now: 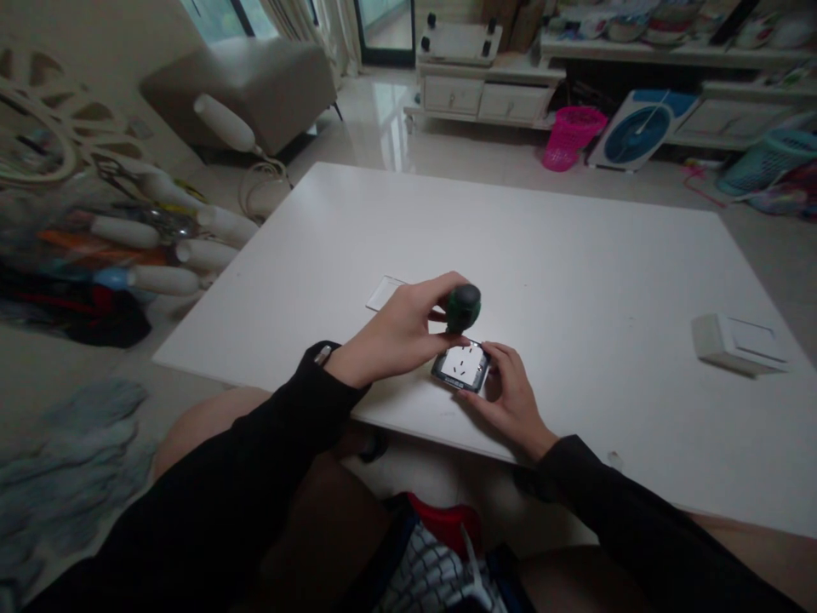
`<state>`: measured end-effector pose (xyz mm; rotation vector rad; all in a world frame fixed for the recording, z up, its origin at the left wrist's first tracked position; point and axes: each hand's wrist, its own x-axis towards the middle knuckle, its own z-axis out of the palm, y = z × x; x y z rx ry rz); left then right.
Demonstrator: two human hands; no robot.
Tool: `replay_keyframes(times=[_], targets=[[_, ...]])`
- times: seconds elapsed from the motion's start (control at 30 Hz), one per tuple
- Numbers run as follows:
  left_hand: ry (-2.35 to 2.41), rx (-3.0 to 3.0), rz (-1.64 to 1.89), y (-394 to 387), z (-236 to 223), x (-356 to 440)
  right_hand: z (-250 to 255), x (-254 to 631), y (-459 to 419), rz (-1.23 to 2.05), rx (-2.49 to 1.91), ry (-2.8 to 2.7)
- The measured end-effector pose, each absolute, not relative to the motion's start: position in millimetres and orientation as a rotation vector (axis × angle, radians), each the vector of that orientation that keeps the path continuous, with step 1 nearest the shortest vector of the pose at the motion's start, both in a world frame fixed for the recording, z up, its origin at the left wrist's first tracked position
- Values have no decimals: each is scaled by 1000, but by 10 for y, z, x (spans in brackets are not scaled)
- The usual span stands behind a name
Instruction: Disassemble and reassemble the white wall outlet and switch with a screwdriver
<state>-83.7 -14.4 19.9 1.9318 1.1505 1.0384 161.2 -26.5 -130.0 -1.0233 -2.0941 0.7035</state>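
Note:
A wall socket with a white slotted face and a dark frame lies near the front edge of the white table. My left hand is closed around a screwdriver with a green and black handle. The screwdriver stands roughly upright over the socket's left side; its tip is hidden behind the fingers. With thumb and fingers, my right hand grips the right side of the socket. Partly behind my left hand lies a flat white cover plate.
On the table's right side stands a white box. Beyond the far edge are a pink basket, a fan and a low white cabinet. A grey bench and several white rounded objects are on the left.

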Motion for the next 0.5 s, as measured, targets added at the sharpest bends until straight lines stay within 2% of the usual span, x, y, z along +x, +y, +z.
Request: replay_keyframes(times=[0.5], targets=[[1367,2029,1148,-136,64,-731,-1285,1591,-262,724,-1030,-2080]])
